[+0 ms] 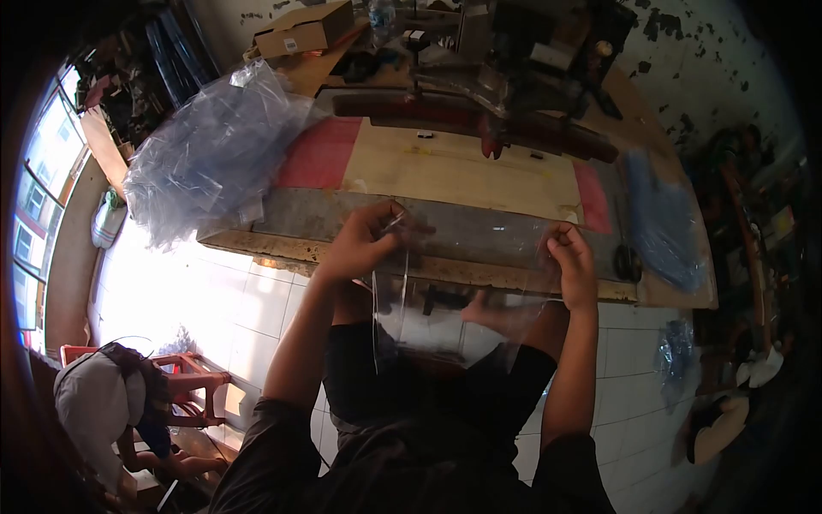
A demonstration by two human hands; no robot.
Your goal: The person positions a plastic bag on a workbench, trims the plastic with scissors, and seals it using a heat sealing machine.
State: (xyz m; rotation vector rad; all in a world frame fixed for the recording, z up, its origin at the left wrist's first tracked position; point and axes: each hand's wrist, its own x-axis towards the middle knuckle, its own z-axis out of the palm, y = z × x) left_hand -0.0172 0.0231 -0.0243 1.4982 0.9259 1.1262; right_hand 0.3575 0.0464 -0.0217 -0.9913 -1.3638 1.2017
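A clear plastic sheet (462, 321) hangs between my two hands, over my lap and in front of the bench edge. My left hand (370, 240) pinches its upper left corner, fingers closed. At the upper right corner my right hand (570, 257) grips it between thumb and fingers. Whether the sheet is a single layer or a bag, I cannot tell. Just beyond my hands lies the machine's flat bed (471, 171), pale yellow with red ends. A dark metal sealing bar (479, 124) spans its far side.
A big heap of clear plastic (214, 146) covers the bench's left end; a bluish plastic stack (664, 223) lies at the right. A cardboard box (304, 30) stands at the back. Another person (103, 411) sits low at the left, near a red stool (193, 385).
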